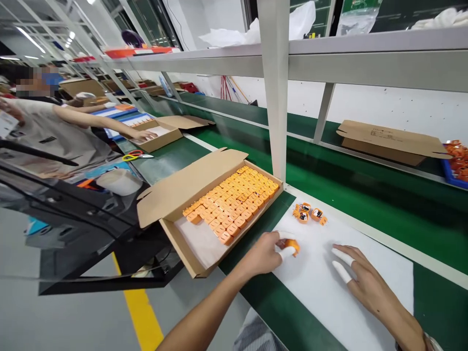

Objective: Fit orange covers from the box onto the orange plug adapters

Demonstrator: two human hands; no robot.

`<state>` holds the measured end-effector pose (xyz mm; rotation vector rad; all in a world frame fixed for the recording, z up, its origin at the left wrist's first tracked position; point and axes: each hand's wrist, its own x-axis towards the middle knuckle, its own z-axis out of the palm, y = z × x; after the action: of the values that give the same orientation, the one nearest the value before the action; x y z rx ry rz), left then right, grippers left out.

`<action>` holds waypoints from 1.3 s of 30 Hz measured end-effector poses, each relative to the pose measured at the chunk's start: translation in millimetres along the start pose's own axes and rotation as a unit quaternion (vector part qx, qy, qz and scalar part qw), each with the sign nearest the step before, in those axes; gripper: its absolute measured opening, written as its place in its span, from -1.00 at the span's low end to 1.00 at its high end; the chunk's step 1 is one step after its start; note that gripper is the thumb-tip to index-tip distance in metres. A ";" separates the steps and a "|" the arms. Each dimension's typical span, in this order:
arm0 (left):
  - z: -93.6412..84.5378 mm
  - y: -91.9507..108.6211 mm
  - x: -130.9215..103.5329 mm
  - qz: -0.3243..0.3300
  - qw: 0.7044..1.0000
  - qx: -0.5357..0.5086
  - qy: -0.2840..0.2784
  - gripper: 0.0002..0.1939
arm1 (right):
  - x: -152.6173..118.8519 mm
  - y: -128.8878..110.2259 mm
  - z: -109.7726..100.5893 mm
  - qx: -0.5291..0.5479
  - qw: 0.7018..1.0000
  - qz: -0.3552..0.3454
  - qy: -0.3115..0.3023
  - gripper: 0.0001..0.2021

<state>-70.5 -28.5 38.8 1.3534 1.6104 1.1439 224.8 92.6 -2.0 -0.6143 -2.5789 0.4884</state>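
Note:
My left hand [266, 253], with white covers on its fingertips, pinches a small orange plastic part [292, 246] just over a white sheet [380, 258]. To the right, my right hand [361, 275] hovers over the same sheet, holding nothing. Its fingers are stretched and apart, two tipped with white covers. Several orange housings [303, 214] with dark insides lie at the sheet's far edge. Left of my hands, an open cardboard box [201, 251] holds rows of orange pieces [234, 200] on a pale liner, with one corner of the liner bare.
A white post [274, 97] rises behind the box and carries a shelf [365, 63]. A flattened carton [391, 139] and a blue bin of orange parts [457, 163] sit at the right. At left, a co-worker [69, 126] reaches into another box near yellow-and-red scissors [135, 155].

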 end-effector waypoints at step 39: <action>-137.1 19.3 -52.2 -0.094 0.862 0.418 0.270 -0.59 | -12.4 31.7 43.3 0.062 0.998 -0.016 0.023 -0.82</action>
<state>-181.5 -102.6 102.7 1.3700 2.8031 0.7376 224.1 103.1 -56.1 -0.5338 -2.4900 0.6116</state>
